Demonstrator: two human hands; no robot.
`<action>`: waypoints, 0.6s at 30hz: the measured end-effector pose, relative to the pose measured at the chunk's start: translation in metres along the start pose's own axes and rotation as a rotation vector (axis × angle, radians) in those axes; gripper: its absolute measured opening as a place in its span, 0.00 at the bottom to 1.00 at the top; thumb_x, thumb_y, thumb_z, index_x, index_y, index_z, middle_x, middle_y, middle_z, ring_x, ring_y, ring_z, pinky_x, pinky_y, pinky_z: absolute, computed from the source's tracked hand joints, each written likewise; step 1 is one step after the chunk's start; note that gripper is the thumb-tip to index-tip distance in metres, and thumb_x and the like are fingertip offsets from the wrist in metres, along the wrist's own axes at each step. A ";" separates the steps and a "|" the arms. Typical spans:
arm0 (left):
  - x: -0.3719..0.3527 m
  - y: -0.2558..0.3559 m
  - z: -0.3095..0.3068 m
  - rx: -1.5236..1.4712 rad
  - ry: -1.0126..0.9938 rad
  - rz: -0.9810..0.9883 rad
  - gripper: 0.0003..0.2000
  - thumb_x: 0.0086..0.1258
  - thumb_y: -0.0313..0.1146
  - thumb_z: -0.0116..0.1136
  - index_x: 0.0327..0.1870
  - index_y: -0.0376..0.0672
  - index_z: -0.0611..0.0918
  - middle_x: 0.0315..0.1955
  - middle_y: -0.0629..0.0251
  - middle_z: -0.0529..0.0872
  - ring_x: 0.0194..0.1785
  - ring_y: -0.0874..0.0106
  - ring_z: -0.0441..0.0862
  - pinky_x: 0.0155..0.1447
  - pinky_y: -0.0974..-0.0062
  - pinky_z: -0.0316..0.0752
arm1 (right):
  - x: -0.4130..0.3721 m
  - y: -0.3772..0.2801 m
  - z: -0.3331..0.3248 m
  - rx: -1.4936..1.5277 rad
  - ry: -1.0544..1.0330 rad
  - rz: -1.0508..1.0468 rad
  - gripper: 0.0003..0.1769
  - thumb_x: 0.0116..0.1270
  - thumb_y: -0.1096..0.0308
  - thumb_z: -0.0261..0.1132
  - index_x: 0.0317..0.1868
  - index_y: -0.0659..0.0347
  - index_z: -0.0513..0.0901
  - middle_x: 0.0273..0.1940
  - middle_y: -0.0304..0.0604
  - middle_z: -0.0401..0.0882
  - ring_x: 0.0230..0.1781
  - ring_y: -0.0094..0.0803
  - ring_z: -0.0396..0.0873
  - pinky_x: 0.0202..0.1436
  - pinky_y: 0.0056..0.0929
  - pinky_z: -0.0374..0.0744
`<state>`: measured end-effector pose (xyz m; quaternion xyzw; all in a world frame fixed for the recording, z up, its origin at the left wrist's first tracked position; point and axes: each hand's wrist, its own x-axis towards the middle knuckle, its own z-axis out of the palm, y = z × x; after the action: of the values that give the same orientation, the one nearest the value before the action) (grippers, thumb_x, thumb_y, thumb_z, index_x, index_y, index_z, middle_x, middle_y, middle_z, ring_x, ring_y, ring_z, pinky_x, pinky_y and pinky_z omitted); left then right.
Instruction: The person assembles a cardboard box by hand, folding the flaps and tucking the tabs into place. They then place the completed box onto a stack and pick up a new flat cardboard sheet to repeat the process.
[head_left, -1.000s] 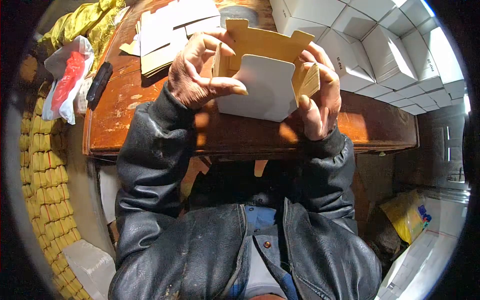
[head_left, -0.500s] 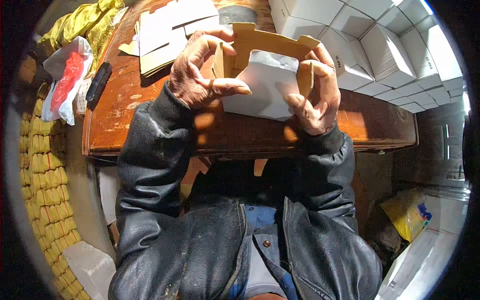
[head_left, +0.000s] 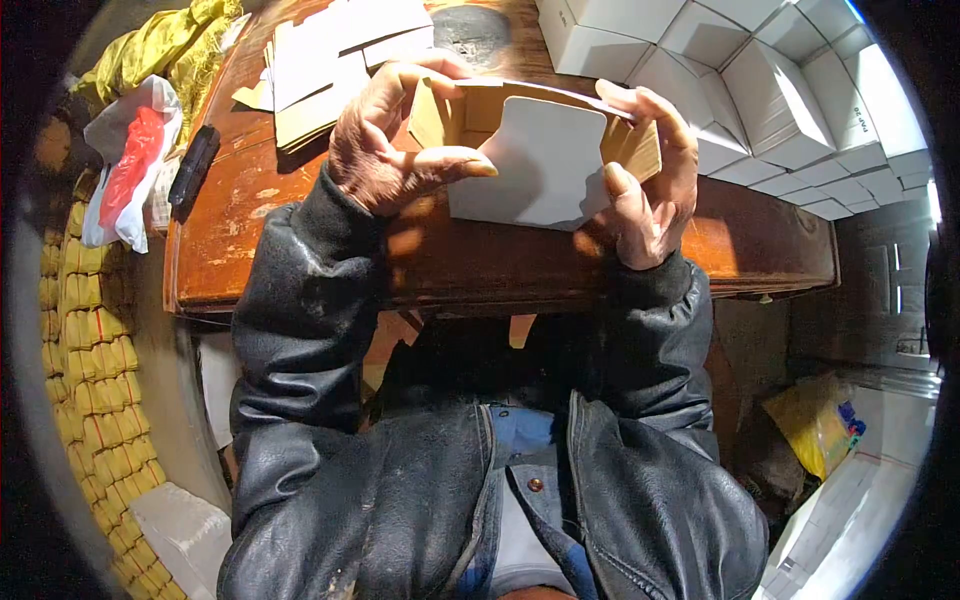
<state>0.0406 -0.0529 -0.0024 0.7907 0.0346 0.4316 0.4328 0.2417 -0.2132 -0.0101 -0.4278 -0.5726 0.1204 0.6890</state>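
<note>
The cardboard box, half folded, is held up in the air over the near edge of the table, close to the person's chest. Its white flap faces the camera and its brown inside walls show behind.

The left hand pinches the left end, thumb stretched across the front and fingers curled over the top wall. The right hand clamps the right end, thumb on the flap's edge and fingers wrapped behind the side. Both hands are closed firmly on the box. Gripping each end this way seems to keep the walls squared while the flap stands loose between the thumbs.

The table is worn, scuffed reddish wood. A pile of flat cardboard sheets lies at its far left, within easy reach of the left hand. Made-up white boxes are packed in tight rows on the far right. A black object rests at the left edge.

Off the table to the left are a plastic bag, a yellow cloth and stacked yellow bundles. More white boxes sit low at the right. The person wears a dark leather jacket.
</note>
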 end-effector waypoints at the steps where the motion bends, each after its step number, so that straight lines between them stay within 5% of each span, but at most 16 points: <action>1: 0.000 0.002 0.001 -0.006 0.001 -0.015 0.33 0.45 0.37 0.86 0.51 0.41 0.77 0.55 0.58 0.81 0.58 0.69 0.80 0.65 0.70 0.75 | -0.001 0.001 -0.002 -0.018 -0.018 0.008 0.35 0.66 0.62 0.68 0.69 0.66 0.65 0.64 0.53 0.72 0.63 0.37 0.73 0.70 0.38 0.69; 6: -0.003 0.005 0.004 -0.219 0.052 -0.168 0.32 0.47 0.35 0.85 0.53 0.40 0.77 0.51 0.60 0.84 0.58 0.70 0.81 0.64 0.68 0.77 | -0.001 0.005 -0.002 0.012 -0.033 0.006 0.36 0.67 0.60 0.69 0.69 0.66 0.65 0.60 0.52 0.75 0.60 0.35 0.74 0.69 0.37 0.70; 13: -0.002 0.015 0.000 -0.032 0.002 -0.235 0.38 0.49 0.45 0.84 0.60 0.41 0.77 0.50 0.58 0.85 0.57 0.67 0.82 0.64 0.67 0.77 | 0.000 0.005 0.002 0.057 -0.042 -0.039 0.42 0.66 0.53 0.72 0.71 0.67 0.65 0.59 0.54 0.76 0.60 0.37 0.76 0.65 0.38 0.74; 18: -0.007 0.001 -0.003 -0.026 0.003 -0.244 0.39 0.57 0.52 0.77 0.66 0.40 0.75 0.52 0.54 0.83 0.56 0.64 0.82 0.61 0.65 0.78 | 0.000 0.011 -0.008 -0.112 -0.108 -0.091 0.40 0.69 0.45 0.66 0.71 0.66 0.68 0.57 0.53 0.78 0.59 0.39 0.77 0.65 0.41 0.74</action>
<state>0.0341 -0.0545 -0.0054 0.7743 0.1256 0.3771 0.4925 0.2530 -0.2100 -0.0178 -0.4322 -0.6336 0.0799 0.6367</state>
